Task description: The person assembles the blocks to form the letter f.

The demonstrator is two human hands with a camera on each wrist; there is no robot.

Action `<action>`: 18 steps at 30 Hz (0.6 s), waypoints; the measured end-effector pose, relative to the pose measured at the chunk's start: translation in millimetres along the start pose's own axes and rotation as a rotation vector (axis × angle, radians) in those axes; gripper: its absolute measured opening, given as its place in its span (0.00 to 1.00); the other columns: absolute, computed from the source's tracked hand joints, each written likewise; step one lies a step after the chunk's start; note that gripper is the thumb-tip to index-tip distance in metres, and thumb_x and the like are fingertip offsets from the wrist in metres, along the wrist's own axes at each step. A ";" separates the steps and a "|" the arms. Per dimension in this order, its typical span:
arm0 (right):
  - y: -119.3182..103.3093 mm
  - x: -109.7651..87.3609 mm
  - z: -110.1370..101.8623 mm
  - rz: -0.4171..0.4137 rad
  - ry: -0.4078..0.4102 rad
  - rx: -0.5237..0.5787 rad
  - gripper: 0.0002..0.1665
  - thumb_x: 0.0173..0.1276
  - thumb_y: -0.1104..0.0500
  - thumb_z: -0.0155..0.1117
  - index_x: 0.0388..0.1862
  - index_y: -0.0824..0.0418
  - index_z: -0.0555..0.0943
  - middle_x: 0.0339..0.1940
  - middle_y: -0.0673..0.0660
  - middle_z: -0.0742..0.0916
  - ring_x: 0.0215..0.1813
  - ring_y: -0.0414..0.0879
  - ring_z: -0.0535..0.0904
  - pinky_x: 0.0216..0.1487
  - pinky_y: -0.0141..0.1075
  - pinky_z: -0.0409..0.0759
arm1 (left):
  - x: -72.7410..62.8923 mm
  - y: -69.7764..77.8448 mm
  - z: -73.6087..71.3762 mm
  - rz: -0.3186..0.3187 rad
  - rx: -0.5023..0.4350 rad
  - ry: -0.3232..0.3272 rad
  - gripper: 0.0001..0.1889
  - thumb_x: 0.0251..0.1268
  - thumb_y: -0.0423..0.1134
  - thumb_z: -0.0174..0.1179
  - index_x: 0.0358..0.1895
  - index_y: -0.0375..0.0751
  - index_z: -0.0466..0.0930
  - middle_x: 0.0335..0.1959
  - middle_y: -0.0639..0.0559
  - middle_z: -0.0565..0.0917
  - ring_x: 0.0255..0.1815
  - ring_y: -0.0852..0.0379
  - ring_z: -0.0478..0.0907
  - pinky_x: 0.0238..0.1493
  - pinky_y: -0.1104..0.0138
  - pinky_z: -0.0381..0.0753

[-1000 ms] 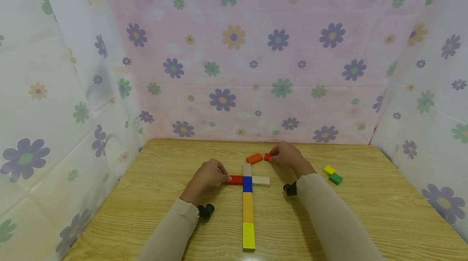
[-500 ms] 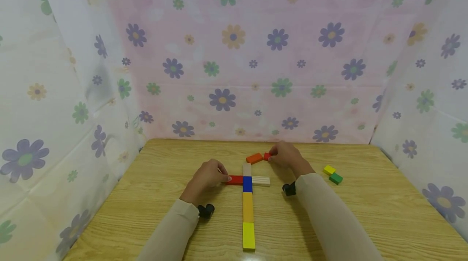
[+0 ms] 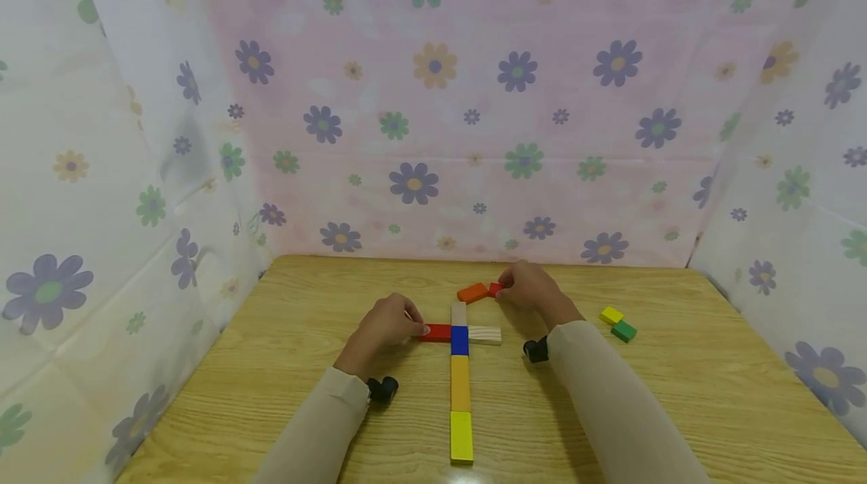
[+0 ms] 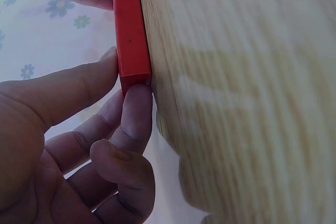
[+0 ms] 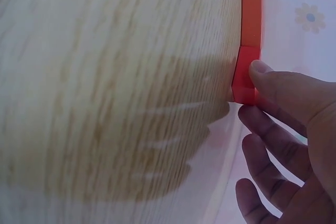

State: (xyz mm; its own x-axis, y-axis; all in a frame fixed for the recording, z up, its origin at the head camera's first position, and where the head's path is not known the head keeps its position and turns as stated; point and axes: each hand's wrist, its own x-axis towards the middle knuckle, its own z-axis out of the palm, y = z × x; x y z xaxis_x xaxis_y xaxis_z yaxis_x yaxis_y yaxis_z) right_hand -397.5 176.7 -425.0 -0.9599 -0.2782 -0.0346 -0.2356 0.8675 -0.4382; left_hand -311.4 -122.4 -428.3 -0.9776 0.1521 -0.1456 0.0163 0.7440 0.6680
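My left hand (image 3: 387, 322) holds the outer end of a long red block (image 3: 438, 333) lying flat. In the left wrist view its thumb touches one side of that block and a fingertip meets the end face. The block's other end abuts a blue block (image 3: 460, 341). Farther back, my right hand (image 3: 531, 290) pinches a small red block (image 5: 244, 74). Its thumb lies on the block and a finger is at the near end, seen in the right wrist view. That block touches an orange block (image 3: 473, 293), both lying on the table.
Around the blue block, a light wood block (image 3: 458, 314), a striped wood block (image 3: 485, 334), an amber block (image 3: 460, 382) and a yellow block (image 3: 461, 436) form a cross. A small yellow block (image 3: 612, 315) and a green block (image 3: 623, 331) lie at right on the table (image 3: 677, 401).
The small red block in my right hand has shifted slightly left, closing the gap to the orange block. My left hand stays in place on the long red block.
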 end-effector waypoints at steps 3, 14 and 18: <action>-1.9 -0.8 -1.0 0.008 0.001 0.005 0.20 0.69 0.54 0.73 0.56 0.62 0.87 0.54 0.59 0.89 0.55 0.56 0.84 0.61 0.54 0.81 | 0.4 -0.6 0.1 0.004 0.000 0.001 0.09 0.63 0.44 0.74 0.33 0.45 0.85 0.32 0.52 0.83 0.32 0.51 0.77 0.33 0.62 0.75; -1.4 -1.8 -2.6 0.022 -0.007 -0.008 0.22 0.69 0.54 0.73 0.58 0.64 0.86 0.55 0.61 0.89 0.56 0.58 0.83 0.63 0.56 0.79 | 2.0 -2.0 1.1 -0.005 0.002 0.008 0.10 0.62 0.45 0.75 0.34 0.45 0.85 0.32 0.52 0.83 0.32 0.51 0.77 0.32 0.62 0.76; -0.6 -3.9 -3.8 0.025 -0.007 -0.031 0.23 0.69 0.53 0.73 0.58 0.63 0.86 0.56 0.61 0.89 0.56 0.58 0.84 0.63 0.55 0.79 | 2.0 -2.1 1.1 -0.005 0.004 0.005 0.09 0.63 0.45 0.75 0.34 0.45 0.85 0.33 0.52 0.84 0.32 0.52 0.77 0.33 0.62 0.76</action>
State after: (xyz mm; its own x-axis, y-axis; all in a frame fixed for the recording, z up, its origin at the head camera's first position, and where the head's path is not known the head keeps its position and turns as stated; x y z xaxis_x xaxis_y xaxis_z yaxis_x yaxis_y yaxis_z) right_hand -394.2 178.8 -421.1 -0.9645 -0.2592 -0.0510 -0.2166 0.8863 -0.4093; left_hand -313.2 -123.0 -430.8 -0.9787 0.1449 -0.1452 0.0120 0.7473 0.6644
